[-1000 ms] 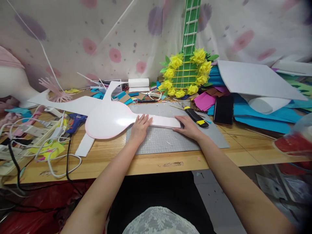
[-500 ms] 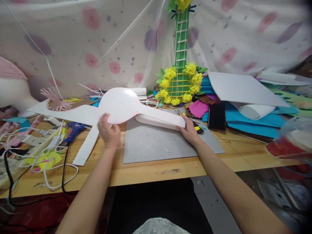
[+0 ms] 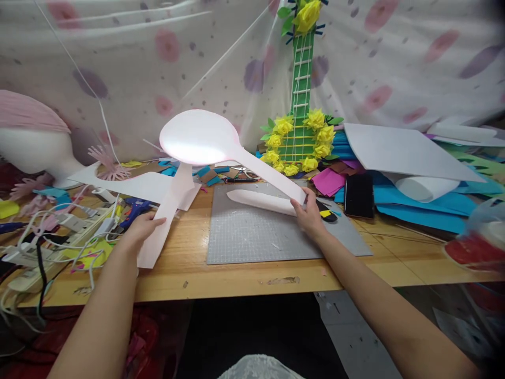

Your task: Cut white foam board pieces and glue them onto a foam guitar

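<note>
Head camera, the one view I monitor | worn on the person's head, I look forward and down across a wooden table (image 3: 189, 237) | nearest me, dark-clad lap (image 3: 252, 326) and both forearms (image 3: 100, 305), rising from the lower edge | mid-frame, left hand (image 3: 144, 226) and right hand (image 3: 310, 213) | farthest, spotted curtain (image 3: 130, 68) facing my lens

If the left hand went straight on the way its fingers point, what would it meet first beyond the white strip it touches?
Past the white strip, the left hand would probably meet the gray cutting mat's near edge, though it might pass above, since its height is unclear.
</note>
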`<state>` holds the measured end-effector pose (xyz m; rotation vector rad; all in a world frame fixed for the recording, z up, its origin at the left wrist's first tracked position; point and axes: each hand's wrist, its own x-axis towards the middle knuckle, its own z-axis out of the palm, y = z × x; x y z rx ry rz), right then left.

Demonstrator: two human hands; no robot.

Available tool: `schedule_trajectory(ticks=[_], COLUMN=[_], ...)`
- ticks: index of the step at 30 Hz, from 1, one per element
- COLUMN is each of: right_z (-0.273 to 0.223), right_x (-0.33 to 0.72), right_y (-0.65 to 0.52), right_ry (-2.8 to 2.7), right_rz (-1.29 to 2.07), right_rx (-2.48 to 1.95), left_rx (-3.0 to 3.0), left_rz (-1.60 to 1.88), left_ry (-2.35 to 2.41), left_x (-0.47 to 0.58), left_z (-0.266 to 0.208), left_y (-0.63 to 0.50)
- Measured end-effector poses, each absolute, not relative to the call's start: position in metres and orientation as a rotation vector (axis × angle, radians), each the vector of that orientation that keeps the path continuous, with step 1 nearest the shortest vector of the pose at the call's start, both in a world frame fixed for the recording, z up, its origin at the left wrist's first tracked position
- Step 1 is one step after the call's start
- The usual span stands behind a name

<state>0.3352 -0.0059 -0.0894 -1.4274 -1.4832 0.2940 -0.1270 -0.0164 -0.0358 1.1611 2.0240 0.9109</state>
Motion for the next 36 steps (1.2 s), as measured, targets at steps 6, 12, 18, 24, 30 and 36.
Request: schedule_trajectory(ticks=[6,12,18,24,30,36], right_z=[-0.066,-0.058,-0.080,-0.086,-0.088,-0.088], right_x=[0.273,0.210,0.216,0.232,0.230,0.231], right_y=[0.000,-0.017,-0.039,-0.046,-0.050,-0.050], right_ry=[-1.311,-1.480,-1.684,-1.800,-1.831,-1.875], right_rz=[0.521,0.671,0.681,0.705,0.627,0.531], right_rx=[-1.218,-1.134,-1.229,-1.281,-1.275,-1.325], left_rx=[0.667,0.356,0.450,0.449,0.485,0.435], left_rz=[1.744,1.647,1.634,1.642,1.717,1.744], left_ry=[1.372,1.066,0.883,0.810,0.921,0.915], left_x=[-0.034,0.056,0.082,0.084,0.081,0.078], left_z=[-0.016,-0.028,-0.032,-0.033,-0.040,-0.046], left_y=[-0.032,-0.035,-0.041,-0.045,-0.040,-0.041])
